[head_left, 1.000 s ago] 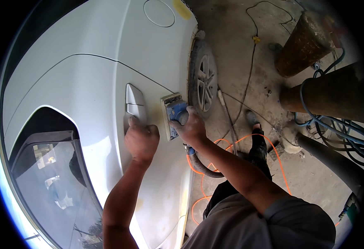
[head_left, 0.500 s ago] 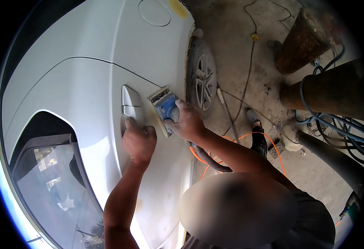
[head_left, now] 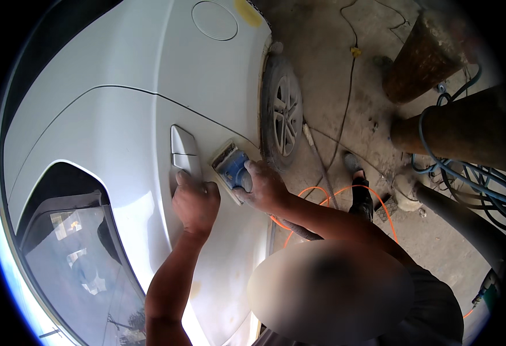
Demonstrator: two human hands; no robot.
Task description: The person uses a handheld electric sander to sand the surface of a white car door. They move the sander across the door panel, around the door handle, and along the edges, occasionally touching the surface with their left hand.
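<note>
Sander [head_left: 231,168], blue body with a rectangular pad, lies flat against the white car door [head_left: 120,132], just right of the door handle [head_left: 182,150] and left of the rear wheel [head_left: 282,112]. Right hand [head_left: 263,187] is closed around the sander's near end, fingers wrapped over its body. Left hand [head_left: 195,202] is curled into a loose fist, knuckles pressed on the panel just below the handle; nothing visibly gripped. An orange cable [head_left: 334,199] loops on the concrete floor [head_left: 345,86] to the right. Fuel flap [head_left: 214,20] sits far up the panel.
</note>
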